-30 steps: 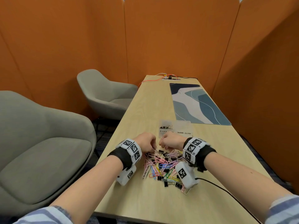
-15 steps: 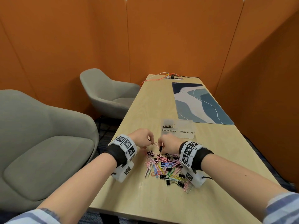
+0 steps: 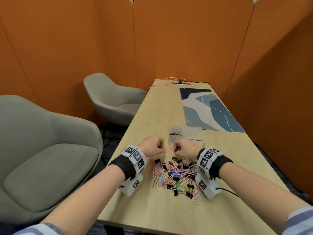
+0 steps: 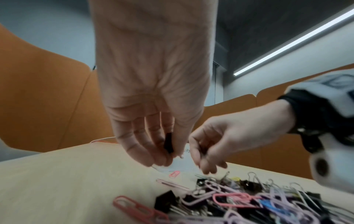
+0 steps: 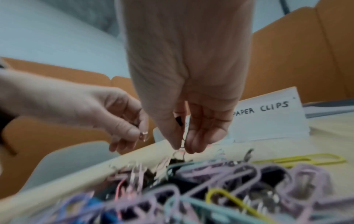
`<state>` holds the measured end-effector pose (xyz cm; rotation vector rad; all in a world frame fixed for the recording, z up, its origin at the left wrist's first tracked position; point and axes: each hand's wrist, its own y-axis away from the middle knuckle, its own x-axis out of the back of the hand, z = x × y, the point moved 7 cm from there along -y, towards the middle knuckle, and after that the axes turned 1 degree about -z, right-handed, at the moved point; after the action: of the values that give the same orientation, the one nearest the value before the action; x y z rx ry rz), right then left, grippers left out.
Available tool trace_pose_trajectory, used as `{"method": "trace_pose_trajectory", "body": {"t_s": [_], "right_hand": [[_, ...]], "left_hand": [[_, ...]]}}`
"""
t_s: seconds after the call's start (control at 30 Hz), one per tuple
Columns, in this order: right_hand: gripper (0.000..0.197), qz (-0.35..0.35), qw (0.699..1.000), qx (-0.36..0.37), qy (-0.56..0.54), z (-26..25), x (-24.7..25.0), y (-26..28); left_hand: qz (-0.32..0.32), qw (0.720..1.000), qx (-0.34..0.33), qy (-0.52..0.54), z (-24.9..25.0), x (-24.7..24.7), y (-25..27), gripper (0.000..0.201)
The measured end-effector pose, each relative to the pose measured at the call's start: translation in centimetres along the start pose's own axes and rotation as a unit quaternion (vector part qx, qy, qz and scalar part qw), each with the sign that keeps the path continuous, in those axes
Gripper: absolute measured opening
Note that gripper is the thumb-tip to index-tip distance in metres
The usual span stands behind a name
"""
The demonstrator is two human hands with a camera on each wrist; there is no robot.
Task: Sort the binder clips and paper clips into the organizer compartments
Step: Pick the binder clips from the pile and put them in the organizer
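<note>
A mixed pile (image 3: 177,173) of coloured paper clips and black binder clips lies on the wooden table (image 3: 152,209) between my wrists. Just beyond it stands the clear organizer (image 3: 194,135), labelled BINDER CLIPS on the left and PAPER CLIPS (image 5: 262,107) on the right; a few binder clips (image 3: 176,133) lie in its left compartment. My left hand (image 3: 160,148) hovers over the pile's far edge and pinches a black binder clip (image 4: 168,143). My right hand (image 3: 176,149), close beside it, pinches another binder clip (image 5: 179,120) by its wire handle.
Two loose pink paper clips (image 3: 166,154) lie on the table under the hands. A blue patterned mat (image 3: 208,109) covers the far right of the table, and cables run to a power strip (image 3: 181,83) at its end. Grey armchairs (image 3: 50,150) stand to the left.
Both hands have lifted off the far edge of the pile, each now pinching a clip, and moved slightly toward the organizer.
</note>
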<state>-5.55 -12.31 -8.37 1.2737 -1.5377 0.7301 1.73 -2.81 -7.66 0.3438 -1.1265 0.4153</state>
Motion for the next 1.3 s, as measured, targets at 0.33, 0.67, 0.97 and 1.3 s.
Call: {"method": "trace_pose_trajectory", "body": {"t_s": [0.33, 0.67, 0.97, 1.3], "right_hand": [[0.018, -0.014, 1.000, -0.022, 0.018, 1.2, 0.7, 1.5], [0.014, -0.026, 0.993, 0.015, 0.110, 0.1, 0.1, 1.8], [0.015, 0.014, 1.000, -0.003, 0.022, 2.1, 1.3, 1.5], [0.015, 0.024, 0.996, 0.028, 0.077, 0.6, 0.5, 0.6]], "left_hand": [[-0.029, 0.998, -0.020, -0.045, 3.3, -2.3, -1.4, 0.027], [-0.063, 0.994, -0.041, -0.082, 4.2, -3.5, -2.4, 0.027], [-0.037, 0.995, -0.030, -0.086, 4.3, -3.8, -2.8, 0.030], [-0.018, 0.999, -0.012, -0.029, 2.5, -1.2, -2.8, 0.021]]}}
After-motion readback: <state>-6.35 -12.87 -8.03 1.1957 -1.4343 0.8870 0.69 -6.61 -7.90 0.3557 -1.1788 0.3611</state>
